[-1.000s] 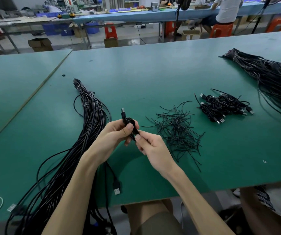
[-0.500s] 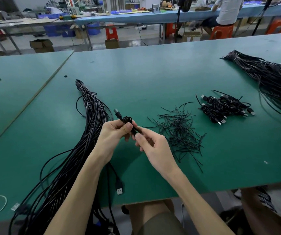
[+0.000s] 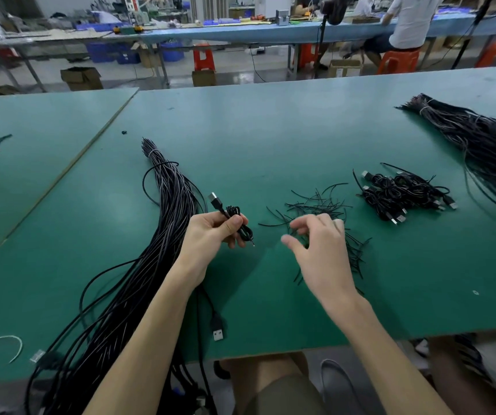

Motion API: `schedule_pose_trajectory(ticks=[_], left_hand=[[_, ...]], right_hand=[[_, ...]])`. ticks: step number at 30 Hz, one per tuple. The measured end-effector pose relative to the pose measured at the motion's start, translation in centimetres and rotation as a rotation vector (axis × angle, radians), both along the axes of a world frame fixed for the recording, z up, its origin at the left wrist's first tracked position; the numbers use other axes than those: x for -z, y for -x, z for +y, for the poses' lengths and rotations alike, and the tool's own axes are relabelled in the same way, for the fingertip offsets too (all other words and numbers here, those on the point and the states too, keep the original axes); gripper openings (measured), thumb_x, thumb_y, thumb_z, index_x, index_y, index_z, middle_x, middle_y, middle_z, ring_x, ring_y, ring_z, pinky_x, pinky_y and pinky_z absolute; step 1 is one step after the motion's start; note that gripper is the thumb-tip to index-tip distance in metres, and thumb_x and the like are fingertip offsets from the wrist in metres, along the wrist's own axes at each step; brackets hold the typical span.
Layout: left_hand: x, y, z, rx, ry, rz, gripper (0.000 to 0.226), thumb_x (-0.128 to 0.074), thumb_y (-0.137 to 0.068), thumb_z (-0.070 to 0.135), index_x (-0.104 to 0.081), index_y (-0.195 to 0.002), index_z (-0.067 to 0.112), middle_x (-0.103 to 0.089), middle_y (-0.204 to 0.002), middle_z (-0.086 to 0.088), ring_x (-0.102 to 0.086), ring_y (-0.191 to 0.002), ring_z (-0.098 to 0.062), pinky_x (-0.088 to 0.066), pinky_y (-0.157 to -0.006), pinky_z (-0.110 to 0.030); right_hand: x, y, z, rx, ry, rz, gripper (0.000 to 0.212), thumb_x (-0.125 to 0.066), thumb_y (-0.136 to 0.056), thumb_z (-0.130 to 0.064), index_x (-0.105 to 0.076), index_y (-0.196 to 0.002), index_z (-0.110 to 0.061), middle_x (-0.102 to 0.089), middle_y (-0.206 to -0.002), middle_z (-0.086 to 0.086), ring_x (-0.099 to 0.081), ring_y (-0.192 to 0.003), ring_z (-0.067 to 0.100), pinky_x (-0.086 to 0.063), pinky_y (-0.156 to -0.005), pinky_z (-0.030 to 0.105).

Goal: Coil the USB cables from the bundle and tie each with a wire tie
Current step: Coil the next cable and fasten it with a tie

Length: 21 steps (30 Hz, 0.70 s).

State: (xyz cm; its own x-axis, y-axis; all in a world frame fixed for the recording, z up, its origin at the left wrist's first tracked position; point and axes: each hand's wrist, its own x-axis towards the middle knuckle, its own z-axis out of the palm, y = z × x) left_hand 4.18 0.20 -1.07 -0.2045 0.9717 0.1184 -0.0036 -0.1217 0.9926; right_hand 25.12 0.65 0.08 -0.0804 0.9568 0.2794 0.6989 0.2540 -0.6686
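Black coiled cable point(image 3: 234, 213) sits in the left hand point(image 3: 210, 238), whose grip is clamped around it above the green tabletop point(image 3: 270, 130), just beside the long bundle point(image 3: 175, 205). Right hand point(image 3: 320, 250) hovers over the wire ties point(image 3: 318, 206). Its grip is apart and, though blurred, seems empty.

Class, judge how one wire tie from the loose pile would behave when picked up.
Probably very light: the wire ties are thin, short strands. Likely bendable yet shape-holding, since several lie curved or kinked. They cross each other, so neighbours may drag along.
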Motion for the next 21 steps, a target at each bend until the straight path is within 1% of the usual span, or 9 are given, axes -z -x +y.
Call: schedule_pose_trajectory(ticks=[1,2,4,7,11,14,16,19,21], left_hand=[[0.0,0.0,0.0,0.004,-0.002,0.005,0.013,-0.069,-0.095,0.011,-0.076,-0.089,0.003,-0.072,-0.070,-0.012,-0.066,-0.062,-0.028,-0.052,-0.058,-0.027],[0.0,-0.1,0.0,0.006,-0.003,0.010,0.013,-0.069,-0.095,0.012,-0.076,-0.089,0.003,-0.072,-0.070,-0.012,-0.066,-0.061,-0.027,-0.052,-0.058,-0.027],[0.0,-0.2,0.0,0.005,-0.001,0.019,0.013,-0.069,-0.094,0.012,-0.076,-0.089,0.003,-0.072,-0.070,-0.012,-0.066,-0.060,-0.026,-0.052,-0.057,-0.027],[0.0,-0.2,0.1,0.005,-0.001,0.028,0.013,-0.070,-0.093,0.014,-0.077,-0.089,0.004,-0.072,-0.070,-0.013,-0.066,-0.058,-0.025,-0.053,-0.057,-0.027],[0.0,-0.2,0.1,0.016,0.000,0.002,0.019,-0.073,-0.087,0.023,-0.077,-0.089,0.005,-0.072,-0.071,-0.014,-0.067,-0.058,-0.025,-0.054,-0.058,-0.027],[0.0,-0.2,0.2,0.017,-0.001,-0.003,0.018,-0.072,-0.087,0.022,-0.077,-0.088,0.004,-0.072,-0.070,-0.013,-0.067,-0.058,-0.025,-0.055,-0.058,-0.026],[0.1,-0.2,0.2,0.020,-0.002,-0.004,0.016,-0.072,-0.089,0.019,-0.077,-0.089,0.004,-0.072,-0.070,-0.012,-0.067,-0.059,-0.025,-0.055,-0.059,-0.026],[-0.1,-0.3,0.1,0.023,-0.001,-0.013,0.021,-0.072,-0.085,0.024,-0.076,-0.089,0.003,-0.072,-0.071,-0.013,-0.067,-0.059,-0.026,-0.056,-0.060,-0.027],[-0.1,-0.3,0.1,0.026,0.003,-0.015,0.017,-0.071,-0.088,0.019,-0.076,-0.089,0.003,-0.072,-0.072,-0.014,-0.067,-0.059,-0.026,-0.056,-0.060,-0.027]], right_hand=[[0.3,0.0,-0.1,0.014,0.003,-0.143,0.033,-0.073,-0.094,-0.036,-0.064,-0.121,-0.019,-0.057,-0.111,-0.003,-0.042,-0.110,0.017,-0.039,-0.102,0.033],[0.7,0.0,-0.2,0.027,0.017,-0.231,0.040,-0.073,-0.093,-0.041,-0.063,-0.125,-0.020,-0.056,-0.115,-0.001,-0.040,-0.112,0.019,-0.038,-0.103,0.033],[1.3,0.4,-0.4,0.048,0.018,-0.246,0.045,-0.072,-0.093,-0.040,-0.060,-0.132,-0.020,-0.053,-0.122,0.002,-0.039,-0.115,0.020,-0.036,-0.104,0.033],[1.6,1.0,0.2,0.050,-0.081,-0.245,0.041,-0.069,-0.097,-0.031,-0.061,-0.136,-0.021,-0.052,-0.124,0.001,-0.040,-0.116,0.021,-0.035,-0.102,0.034],[1.3,1.7,2.4,0.037,-0.052,-0.321,0.038,-0.063,-0.101,-0.034,-0.060,-0.138,-0.024,-0.052,-0.128,-0.001,-0.039,-0.120,0.022,-0.031,-0.102,0.034],[1.2,2.6,3.9,0.043,-0.043,-0.362,0.033,-0.064,-0.101,-0.035,-0.062,-0.131,-0.022,-0.054,-0.126,0.000,-0.041,-0.120,0.023,-0.031,-0.101,0.035],[1.1,3.0,4.6,0.059,-0.018,-0.347,0.025,-0.065,-0.100,-0.033,-0.066,-0.121,-0.020,-0.057,-0.121,0.002,-0.043,-0.118,0.024,-0.032,-0.099,0.035],[1.0,3.1,5.1,0.074,-0.007,-0.323,0.014,-0.066,-0.100,-0.032,-0.069,-0.104,-0.019,-0.060,-0.111,0.003,-0.044,-0.113,0.023,-0.035,-0.096,0.033],[1.1,3.0,5.2,0.068,-0.013,-0.336,0.013,-0.064,-0.101,-0.032,-0.070,-0.100,-0.020,-0.061,-0.108,0.001,-0.043,-0.111,0.023,-0.035,-0.095,0.033]])
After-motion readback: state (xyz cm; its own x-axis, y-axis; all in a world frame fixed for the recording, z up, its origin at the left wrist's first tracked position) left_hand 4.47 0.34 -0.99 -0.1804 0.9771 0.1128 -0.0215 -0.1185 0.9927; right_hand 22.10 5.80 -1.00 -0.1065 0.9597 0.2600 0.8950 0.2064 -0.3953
